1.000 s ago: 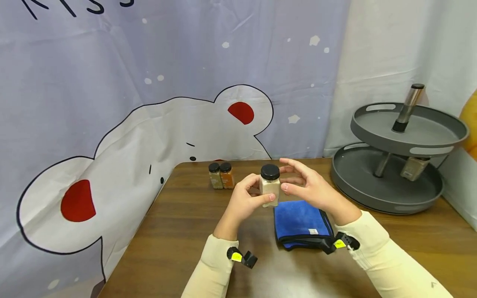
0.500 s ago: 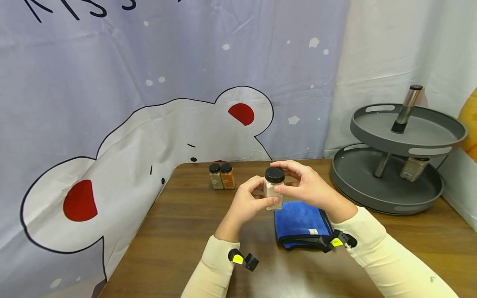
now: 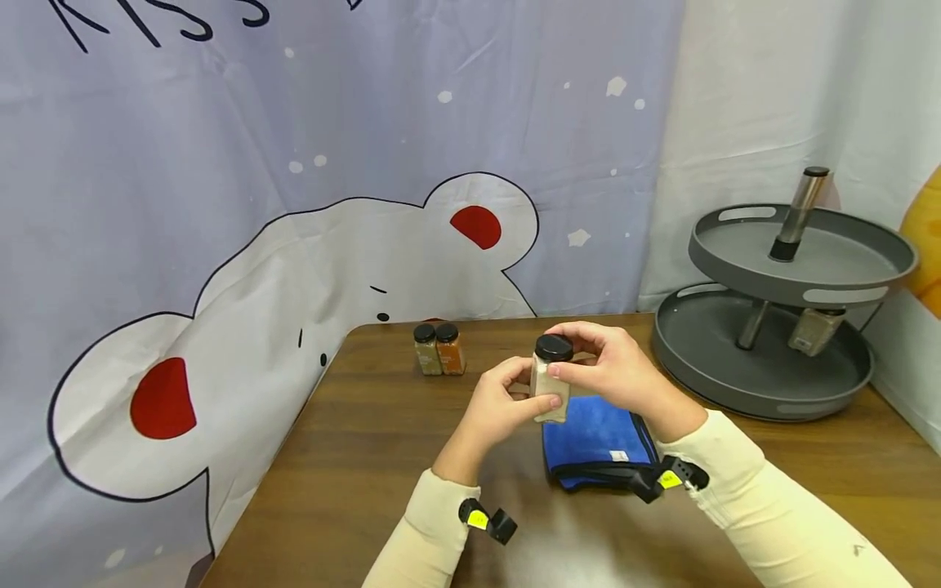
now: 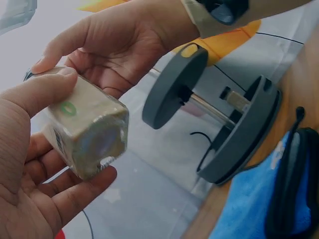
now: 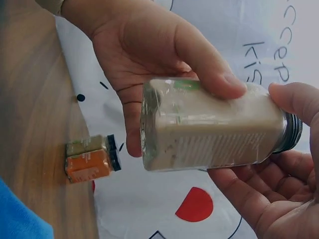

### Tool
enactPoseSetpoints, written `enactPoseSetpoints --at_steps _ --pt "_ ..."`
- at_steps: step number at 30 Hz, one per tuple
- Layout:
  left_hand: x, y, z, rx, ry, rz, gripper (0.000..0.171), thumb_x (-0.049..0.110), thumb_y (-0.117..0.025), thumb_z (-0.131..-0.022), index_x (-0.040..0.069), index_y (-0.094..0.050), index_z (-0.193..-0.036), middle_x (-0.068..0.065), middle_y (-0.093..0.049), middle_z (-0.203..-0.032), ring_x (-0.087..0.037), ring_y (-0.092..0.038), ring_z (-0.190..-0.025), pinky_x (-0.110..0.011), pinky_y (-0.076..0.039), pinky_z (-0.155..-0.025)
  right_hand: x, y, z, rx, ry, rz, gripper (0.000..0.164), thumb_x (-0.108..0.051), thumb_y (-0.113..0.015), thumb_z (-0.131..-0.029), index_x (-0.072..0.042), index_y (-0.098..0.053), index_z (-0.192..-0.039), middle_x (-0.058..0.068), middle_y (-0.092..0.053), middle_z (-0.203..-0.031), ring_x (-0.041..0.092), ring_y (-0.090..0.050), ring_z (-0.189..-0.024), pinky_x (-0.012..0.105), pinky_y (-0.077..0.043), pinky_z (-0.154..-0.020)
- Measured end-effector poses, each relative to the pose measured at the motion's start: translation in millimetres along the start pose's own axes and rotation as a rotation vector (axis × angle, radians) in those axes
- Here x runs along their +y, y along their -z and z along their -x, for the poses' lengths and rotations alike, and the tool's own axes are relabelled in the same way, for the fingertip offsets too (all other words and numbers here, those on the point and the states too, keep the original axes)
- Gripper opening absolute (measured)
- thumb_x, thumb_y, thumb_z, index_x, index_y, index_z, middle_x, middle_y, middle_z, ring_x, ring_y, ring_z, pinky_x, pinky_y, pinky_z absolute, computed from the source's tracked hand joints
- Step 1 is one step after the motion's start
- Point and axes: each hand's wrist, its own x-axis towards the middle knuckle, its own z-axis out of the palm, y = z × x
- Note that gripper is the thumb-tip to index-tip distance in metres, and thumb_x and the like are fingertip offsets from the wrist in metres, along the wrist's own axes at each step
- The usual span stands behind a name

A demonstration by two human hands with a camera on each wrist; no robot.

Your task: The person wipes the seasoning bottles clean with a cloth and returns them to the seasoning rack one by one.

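Note:
A square glass spice jar (image 3: pixel 550 394) with a black lid and pale beige powder is held above the table by both hands, nearly upright. My left hand (image 3: pixel 494 412) grips its lower body from the left, thumb on the near side. From the right, my right hand (image 3: pixel 621 374) holds the upper part, its thumb just below the lid. In the right wrist view the jar (image 5: pixel 209 127) shows printed text and a green mark on its side. The jar's base (image 4: pixel 99 142) faces the left wrist camera.
Two spice jars, one greenish (image 3: pixel 428 353) and one orange (image 3: pixel 451 353), stand together at the table's back. A folded blue cloth (image 3: pixel 591 445) lies under the hands. At right is a grey two-tier turntable (image 3: pixel 772 398), with another jar (image 3: pixel 816 332) on its lower tier.
My right hand has closed in on the jar's upper part, where before it was beside it. Both hands and the jar have shifted slightly right and down in view.

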Motion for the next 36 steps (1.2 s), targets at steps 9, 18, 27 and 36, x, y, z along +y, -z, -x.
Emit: enactPoseSetpoints --at_steps 9,18,27,36 --pt "-21.8 -5.6 5.4 -0.115 0.125 -0.09 0.039 0.019 -0.082 -0.086 0.008 -0.068 -0.121 -0.007 -0.07 -0.105 -0.01 -0.066 -0.093 -0.026 -0.055 -0.083 8.8 33.9 8.0 0.152 -0.064 0.008 0.036 -0.007 -0.078 -0.088 0.003 -0.067 -0.121 0.005 -0.071 -0.103 0.008 -0.068 -0.088 0.02 -0.055 -0.075" --pt "-46.7 23.3 12.9 -0.18 0.184 -0.261 0.029 0.028 -0.073 -0.094 0.014 -0.069 -0.118 0.003 -0.069 -0.1 -0.011 -0.063 -0.088 -0.029 -0.052 -0.073 47.8 105.6 27.3 0.348 -0.178 -0.236 0.025 -0.003 -0.073 -0.092 -0.011 -0.07 -0.115 -0.009 -0.068 -0.098 0.004 -0.066 -0.084 0.018 -0.056 -0.069" --pt "-55.2 69.6 27.9 -0.091 0.224 -0.305 0.021 0.021 -0.068 -0.098 0.007 -0.071 -0.113 -0.002 -0.069 -0.094 -0.023 -0.065 -0.081 -0.029 -0.054 -0.069 106.2 169.8 73.2 0.447 -0.358 -0.413 0.02 -0.007 -0.072 -0.094 -0.018 -0.066 -0.11 -0.011 -0.068 -0.096 0.004 -0.068 -0.081 0.022 -0.058 -0.068" --pt "-58.9 101.0 39.5 0.014 0.263 -0.28 0.018 0.015 -0.067 -0.098 0.002 -0.07 -0.111 -0.016 -0.069 -0.093 -0.031 -0.066 -0.08 -0.035 -0.056 -0.071 137.9 216.2 108.3 0.637 -0.459 -0.376 0.033 -0.012 -0.077 -0.09 -0.009 -0.052 -0.112 -0.015 -0.064 -0.09 0.001 -0.068 -0.073 0.022 -0.057 -0.062"
